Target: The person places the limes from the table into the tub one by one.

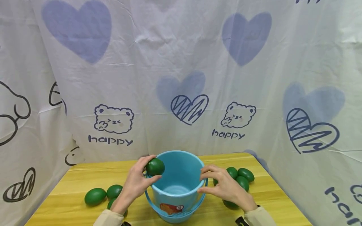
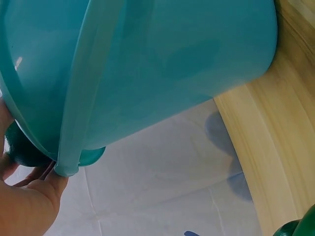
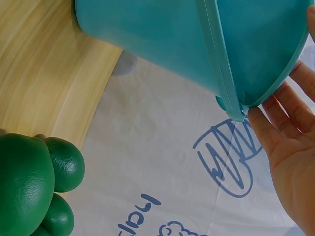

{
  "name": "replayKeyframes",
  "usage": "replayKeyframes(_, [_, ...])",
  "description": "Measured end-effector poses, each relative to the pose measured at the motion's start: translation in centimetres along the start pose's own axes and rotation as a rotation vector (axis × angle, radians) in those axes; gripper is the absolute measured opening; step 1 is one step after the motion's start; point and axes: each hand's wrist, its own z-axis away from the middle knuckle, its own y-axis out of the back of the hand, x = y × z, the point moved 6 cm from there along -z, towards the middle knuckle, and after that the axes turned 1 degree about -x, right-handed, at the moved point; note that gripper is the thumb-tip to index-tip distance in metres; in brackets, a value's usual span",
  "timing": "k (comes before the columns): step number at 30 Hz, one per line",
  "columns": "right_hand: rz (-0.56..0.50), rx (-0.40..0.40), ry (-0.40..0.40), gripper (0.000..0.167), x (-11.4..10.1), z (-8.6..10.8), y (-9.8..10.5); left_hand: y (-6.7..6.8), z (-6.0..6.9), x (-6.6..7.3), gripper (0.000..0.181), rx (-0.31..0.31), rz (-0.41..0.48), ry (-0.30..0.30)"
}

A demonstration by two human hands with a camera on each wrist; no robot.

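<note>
A light blue bucket (image 1: pixel 169 199) with its handle lowered stands upright on the table. At its left rim my left hand (image 1: pixel 137 179) grips a green lime (image 1: pixel 155 167) between fingers and thumb. In the left wrist view that lime (image 2: pixel 24 147) is partly hidden behind the rim. My right hand (image 1: pixel 222 185) is at the opposite side, its fairly straight fingers touching the rim; no lime shows in it. In the right wrist view the fingertips (image 3: pixel 260 123) meet the bucket edge (image 3: pixel 275 88) near the handle joint.
Several limes (image 1: pixel 95 196) lie left of the bucket, partly behind my left forearm. More limes (image 1: pixel 246 174) cluster at the right, some hidden by my right hand. Behind the yellow wood-grain table (image 1: pixel 271 194) hangs a white cloth (image 1: pixel 147 78) printed with hearts and bears.
</note>
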Motion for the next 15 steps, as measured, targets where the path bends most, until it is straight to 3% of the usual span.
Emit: replayKeyframes(15, [-0.008, 0.002, 0.003, 0.024, 0.06, -0.02, -0.28, -0.22, -0.20, -0.37, 0.065, -0.062, -0.011, 0.060])
